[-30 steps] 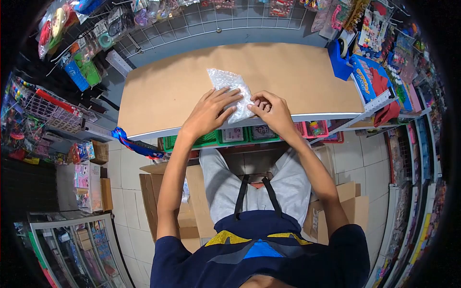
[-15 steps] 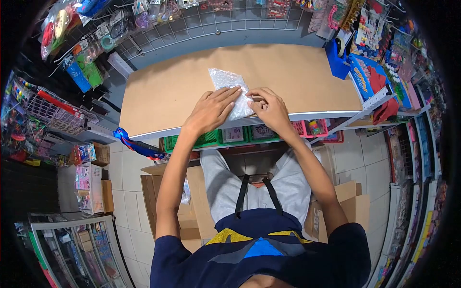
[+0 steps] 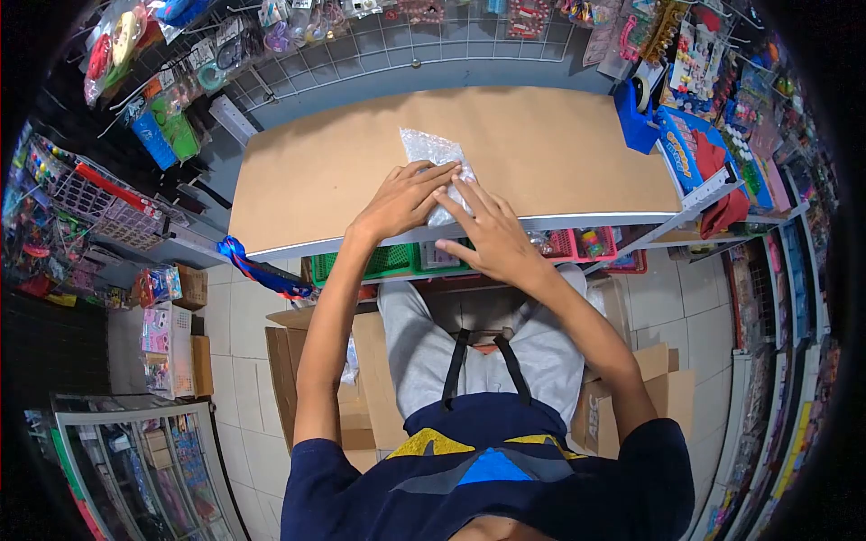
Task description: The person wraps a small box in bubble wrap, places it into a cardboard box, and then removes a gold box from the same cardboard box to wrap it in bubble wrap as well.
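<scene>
Bubble-wrap packet (image 3: 431, 149) sits on the brown bench (image 3: 559, 144), close to the near edge, about the middle. Left hand (image 3: 403, 200) lies flat on its near half, grip spread, palm down, pinching nothing. Right hand (image 3: 492, 242) is just right of it and hangs over the bench edge. Its grip is spread too, fingertips (image 3: 460, 194) reaching the packet's right side (touching it, I think, hard to tell from this angle). Blue tape dispenser (image 3: 636, 110) is way off at the far right corner. Green baskets (image 3: 388, 261) sit under the bench.
</scene>
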Demonstrator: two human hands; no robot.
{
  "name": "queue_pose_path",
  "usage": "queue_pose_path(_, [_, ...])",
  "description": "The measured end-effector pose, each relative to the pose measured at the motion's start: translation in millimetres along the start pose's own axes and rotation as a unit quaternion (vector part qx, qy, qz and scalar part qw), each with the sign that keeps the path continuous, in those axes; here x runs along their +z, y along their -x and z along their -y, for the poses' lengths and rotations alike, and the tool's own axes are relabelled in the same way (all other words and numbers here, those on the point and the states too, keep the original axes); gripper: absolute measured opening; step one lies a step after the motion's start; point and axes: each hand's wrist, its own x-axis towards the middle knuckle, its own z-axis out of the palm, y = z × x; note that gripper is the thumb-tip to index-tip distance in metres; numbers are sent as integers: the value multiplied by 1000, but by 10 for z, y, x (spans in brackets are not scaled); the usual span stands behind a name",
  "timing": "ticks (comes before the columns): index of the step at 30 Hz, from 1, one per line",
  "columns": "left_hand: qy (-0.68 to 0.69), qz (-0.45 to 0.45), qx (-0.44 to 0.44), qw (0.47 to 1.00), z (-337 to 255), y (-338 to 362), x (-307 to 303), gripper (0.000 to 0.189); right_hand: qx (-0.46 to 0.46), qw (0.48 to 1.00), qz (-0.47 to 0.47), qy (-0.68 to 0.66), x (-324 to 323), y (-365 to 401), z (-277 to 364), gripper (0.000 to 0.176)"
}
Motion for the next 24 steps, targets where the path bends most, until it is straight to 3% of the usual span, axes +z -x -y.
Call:
queue_pose_path(2, [19, -3, 0, 1000, 22, -10, 6, 46, -10, 1000, 19, 9, 71, 38, -27, 74])
queue_pose_path(9, [48, -18, 2, 999, 109, -81, 31, 43, -47, 998, 40, 31, 21, 40, -74, 69])
queue_pose_path(12, [112, -32, 55, 992, 143, -146, -75, 37, -31, 997, 59, 26, 37, 39, -57, 67])
queue_pose_path(15, [67, -210, 0, 975, 180, -61, -138, 31, -19, 998, 55, 13, -2, 2, -17, 65])
queue_pose_path(16, [69, -264, -48, 961, 34, 24, -181, 38, -15, 999, 52, 3, -9, -7, -12, 65])
queue_pose_path(19, [-28, -292, -25, 956, -255, 348, -60, 41, -6, 999, 40, -15, 6, 12, -25, 63])
queue_pose_path(24, [36, -209, -53, 976, -618, 581, 303, 50, 5, 999, 50, -15, -22, -6, -26, 66])
